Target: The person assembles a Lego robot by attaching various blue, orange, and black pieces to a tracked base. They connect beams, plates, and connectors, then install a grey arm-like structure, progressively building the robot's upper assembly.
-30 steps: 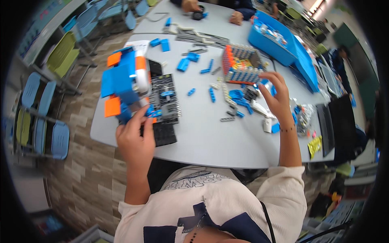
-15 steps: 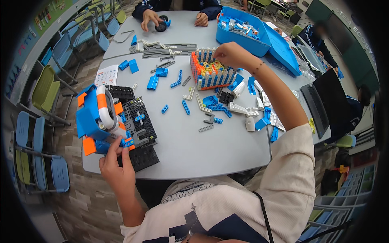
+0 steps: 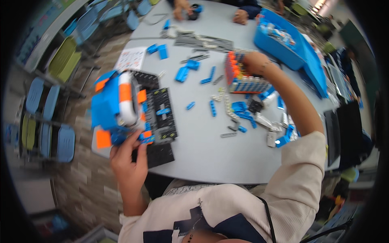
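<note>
Two hands are at work. The left hand (image 3: 129, 160) is clamped, thumb against finger, on the lower end of one model (image 3: 107, 105). The right hand (image 3: 256, 62) reaches into one bin (image 3: 249, 87); its fingertips are hidden, so whether they are apart or together cannot be told. The model is at the table's left side, visually covering part of that edge. One black base (image 3: 162, 109) lies just right of it, its lower end near the front edge.

Four blue blocks (image 3: 182, 74) lie beyond the base, near one leaflet (image 3: 131, 58). A mixed group of white parts (image 3: 272, 137) and others lies before the bin, too overlapped to count. Between base and group, open table (image 3: 202, 154) runs to the front edge. One box (image 3: 279, 48) stands close behind the bin. Two co-worker's hands (image 3: 240, 17) rest at the far side, one at a wheel (image 3: 195, 15).
</note>
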{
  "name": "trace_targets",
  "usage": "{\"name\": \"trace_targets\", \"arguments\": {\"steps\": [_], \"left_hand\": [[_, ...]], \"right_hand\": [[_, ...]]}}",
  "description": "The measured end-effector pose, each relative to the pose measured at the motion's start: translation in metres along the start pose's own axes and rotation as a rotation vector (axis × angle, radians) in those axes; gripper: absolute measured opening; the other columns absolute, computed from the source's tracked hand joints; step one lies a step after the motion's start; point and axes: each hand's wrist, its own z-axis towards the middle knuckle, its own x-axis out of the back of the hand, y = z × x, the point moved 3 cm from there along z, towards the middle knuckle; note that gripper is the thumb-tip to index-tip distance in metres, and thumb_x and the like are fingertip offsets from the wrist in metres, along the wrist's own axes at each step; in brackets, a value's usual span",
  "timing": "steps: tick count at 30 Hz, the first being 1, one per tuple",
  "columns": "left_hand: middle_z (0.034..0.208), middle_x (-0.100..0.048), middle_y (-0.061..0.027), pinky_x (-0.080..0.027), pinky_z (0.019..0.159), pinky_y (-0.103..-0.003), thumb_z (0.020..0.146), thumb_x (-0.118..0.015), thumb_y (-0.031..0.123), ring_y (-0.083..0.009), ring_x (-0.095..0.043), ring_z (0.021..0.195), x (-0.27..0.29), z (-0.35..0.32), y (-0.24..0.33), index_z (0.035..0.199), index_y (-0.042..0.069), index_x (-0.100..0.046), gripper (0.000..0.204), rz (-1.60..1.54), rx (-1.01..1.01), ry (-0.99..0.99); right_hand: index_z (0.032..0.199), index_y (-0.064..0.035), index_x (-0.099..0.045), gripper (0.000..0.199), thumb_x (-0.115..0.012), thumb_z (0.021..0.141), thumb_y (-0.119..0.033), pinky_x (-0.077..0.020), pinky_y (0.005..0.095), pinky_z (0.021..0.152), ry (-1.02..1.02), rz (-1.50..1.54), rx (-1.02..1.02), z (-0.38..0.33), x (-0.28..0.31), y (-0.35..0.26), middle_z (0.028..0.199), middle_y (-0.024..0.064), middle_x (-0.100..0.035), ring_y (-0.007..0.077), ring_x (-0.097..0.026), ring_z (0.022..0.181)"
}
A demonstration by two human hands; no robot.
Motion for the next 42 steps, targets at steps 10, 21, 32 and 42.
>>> {"name": "trace_targets", "arguments": {"steps": [10,21,32,42], "left_hand": [[0.079,-0.070,-0.0050,-0.039,0.068,-0.029,0.077,-0.071,0.007,-0.0157,-0.064,0.068,0.001,0.001,-0.003,0.108,0.008,-0.068,0.031,-0.018,-0.092,-0.011],[0.074,-0.068,-0.0023,-0.036,0.063,-0.031,0.081,-0.070,0.013,-0.0163,-0.061,0.061,-0.005,0.000,-0.010,0.105,0.009,-0.067,0.025,-0.033,-0.170,0.043],[0.073,-0.068,-0.0042,-0.042,0.062,-0.032,0.082,-0.065,0.012,-0.0202,-0.063,0.063,0.001,0.002,-0.012,0.107,0.007,-0.067,0.026,-0.106,-0.219,-0.001],[0.078,-0.069,-0.0051,-0.046,0.063,-0.034,0.081,-0.063,0.011,-0.0222,-0.063,0.064,0.006,0.005,-0.013,0.113,0.007,-0.064,0.032,-0.051,-0.248,-0.082]], "right_hand": [[0.084,0.0002,-0.066,0.013,-0.065,0.074,-0.008,-0.0527,0.0372,0.075,0.398,0.294,0.086,-0.064,0.054,-0.027,0.087,0.0171,-0.067,0.0292,-0.066,0.084],[0.092,-0.0042,-0.053,0.009,-0.059,0.089,-0.009,-0.0467,0.0298,0.089,0.434,1.407,0.740,-0.154,0.061,-0.225,0.111,0.0109,-0.062,0.0163,-0.058,0.102],[0.097,-0.0016,-0.056,0.013,-0.060,0.093,-0.014,-0.0456,0.0220,0.066,0.131,1.730,0.530,-0.145,0.043,-0.265,0.086,0.0019,-0.060,0.0059,-0.054,0.078],[0.092,-0.0083,-0.063,0.021,-0.063,0.091,-0.029,-0.0336,0.0173,0.050,-0.369,1.972,0.366,-0.146,0.026,-0.282,0.076,-0.0049,-0.056,0.0017,-0.043,0.058]]}}
